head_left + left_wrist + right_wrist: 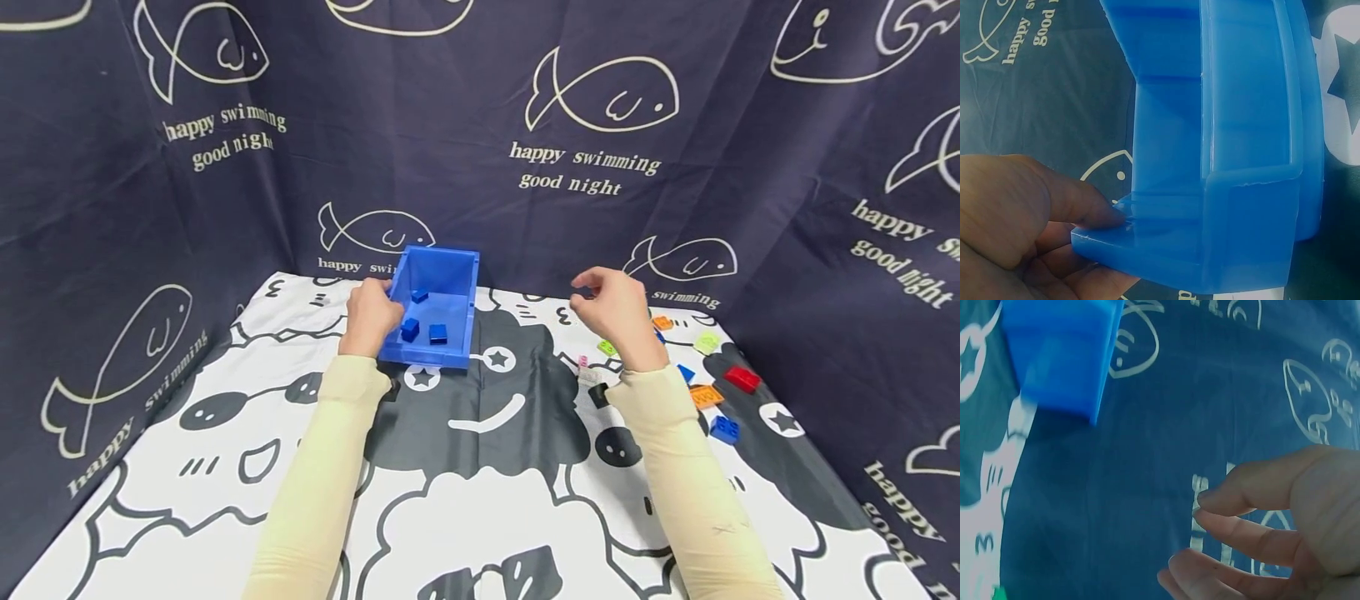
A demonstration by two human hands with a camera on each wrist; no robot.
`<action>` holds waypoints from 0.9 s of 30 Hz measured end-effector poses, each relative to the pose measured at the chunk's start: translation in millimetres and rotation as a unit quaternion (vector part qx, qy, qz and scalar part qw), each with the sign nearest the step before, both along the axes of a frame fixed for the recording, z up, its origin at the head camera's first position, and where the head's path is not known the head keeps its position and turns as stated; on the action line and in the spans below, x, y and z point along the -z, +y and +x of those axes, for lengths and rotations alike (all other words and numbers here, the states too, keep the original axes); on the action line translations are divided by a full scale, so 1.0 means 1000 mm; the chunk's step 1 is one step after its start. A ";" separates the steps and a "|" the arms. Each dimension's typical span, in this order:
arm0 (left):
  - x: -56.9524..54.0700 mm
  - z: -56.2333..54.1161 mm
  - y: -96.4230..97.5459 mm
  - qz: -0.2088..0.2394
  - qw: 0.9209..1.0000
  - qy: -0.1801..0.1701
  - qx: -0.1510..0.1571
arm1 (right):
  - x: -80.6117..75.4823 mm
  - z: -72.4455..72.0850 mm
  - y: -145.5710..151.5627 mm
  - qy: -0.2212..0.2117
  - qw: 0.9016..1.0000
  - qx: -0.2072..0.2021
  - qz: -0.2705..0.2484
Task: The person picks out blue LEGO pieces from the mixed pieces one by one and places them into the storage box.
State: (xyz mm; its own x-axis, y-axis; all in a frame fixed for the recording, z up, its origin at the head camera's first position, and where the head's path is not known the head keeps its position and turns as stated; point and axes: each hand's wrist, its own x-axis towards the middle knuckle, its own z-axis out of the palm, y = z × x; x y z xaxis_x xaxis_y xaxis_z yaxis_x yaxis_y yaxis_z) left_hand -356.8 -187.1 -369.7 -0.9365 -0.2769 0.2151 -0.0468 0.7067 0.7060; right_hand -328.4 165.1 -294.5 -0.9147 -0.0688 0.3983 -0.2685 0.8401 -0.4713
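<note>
My left hand point(371, 310) grips the left wall of a blue plastic bin point(424, 357), with the thumb on one face of the wall and the fingers behind it in the left wrist view. Inside the bin lie three blue toy bricks point(438, 334). My right hand point(613, 310) hovers to the right of the bin, over the far part of the cloth. Its fingers are loosely bent, thumb tip close to the index fingertip, and nothing shows between them in the right wrist view.
Loose bricks lie on the right: a red brick point(742, 379), an orange brick point(706, 396), a blue brick point(724, 429), a lime brick point(707, 342) and a black brick point(598, 395), among several others. A dark curtain point(495, 200) with fish drawings stands behind the cartoon-print cloth point(480, 517).
</note>
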 end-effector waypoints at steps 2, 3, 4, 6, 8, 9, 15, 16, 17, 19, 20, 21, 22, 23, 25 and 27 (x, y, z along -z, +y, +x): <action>0.001 0.000 0.002 0.002 1.000 -0.005 0.000 | 0.002 0.002 0.016 -0.004 1.000 0.018 -0.001; 0.001 -0.001 0.003 0.002 1.000 -0.006 0.000 | 0.004 0.003 0.023 -0.008 1.000 0.026 -0.001; 0.001 -0.001 0.004 0.003 1.000 -0.007 0.001 | 0.005 0.003 0.030 -0.011 0.999 0.032 -0.002; 0.001 -0.001 0.005 0.004 1.000 -0.006 0.001 | 0.007 0.004 0.042 -0.019 0.999 0.045 -0.006; 0.001 -0.001 0.005 0.002 1.000 -0.003 0.002 | 0.008 0.003 0.052 -0.027 0.998 0.054 -0.008; 0.000 -0.001 0.004 0.001 1.000 -0.001 0.003 | 0.008 0.003 0.055 -0.030 0.998 0.058 -0.012; 0.000 0.001 0.002 0.000 1.000 -0.002 0.005 | 0.011 -0.003 0.072 -0.044 0.995 0.083 -0.025; 0.000 0.001 0.001 0.002 1.000 -0.006 0.004 | 0.011 -0.005 0.075 -0.047 0.995 0.088 -0.026; -0.001 0.001 0.001 0.002 1.000 -0.010 0.004 | 0.012 -0.006 0.077 -0.052 0.994 0.093 -0.025; -0.001 0.000 0.001 0.000 1.000 -0.015 0.004 | 0.015 -0.009 0.084 -0.062 0.993 0.101 -0.023; -0.001 0.000 0.001 -0.001 1.000 -0.017 0.006 | 0.016 -0.011 0.087 -0.071 0.992 0.106 -0.023; -0.001 0.000 0.002 0.001 1.000 -0.020 0.007 | 0.018 -0.012 0.091 -0.081 0.990 0.109 -0.022; -0.001 0.000 0.002 0.000 1.000 -0.019 0.008 | 0.020 -0.014 0.095 -0.090 0.989 0.113 -0.021; -0.002 0.000 0.002 -0.002 1.000 -0.017 0.011 | 0.022 -0.015 0.098 -0.102 0.988 0.114 -0.019; -0.003 0.001 0.002 0.000 1.000 -0.020 0.013 | 0.025 -0.019 0.106 -0.127 0.985 0.120 -0.013; -0.003 0.001 0.002 0.001 1.000 -0.021 0.014 | 0.029 -0.022 0.114 -0.151 0.980 0.129 -0.013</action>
